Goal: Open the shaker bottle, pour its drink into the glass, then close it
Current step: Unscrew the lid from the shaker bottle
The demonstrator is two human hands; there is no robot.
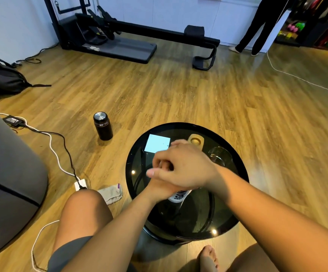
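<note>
The shaker bottle [179, 197] stands on the round black glass table [236, 209]; only a white strip of its body with dark letters shows below my hands. My left hand [160, 190] is wrapped around the bottle's body. My right hand [182, 165] sits over the bottle's top, fingers curled down around it, and hides the lid. The clear glass [220, 156] stands upright on the table just beyond and to the right of my right hand.
A small wooden holder [195, 140] stands at the table's far side, beside a pale square reflection. On the floor to the left are a dark flask [102, 125], a power strip [81, 184] with cables and a grey cloth [111, 194]. My knees flank the table.
</note>
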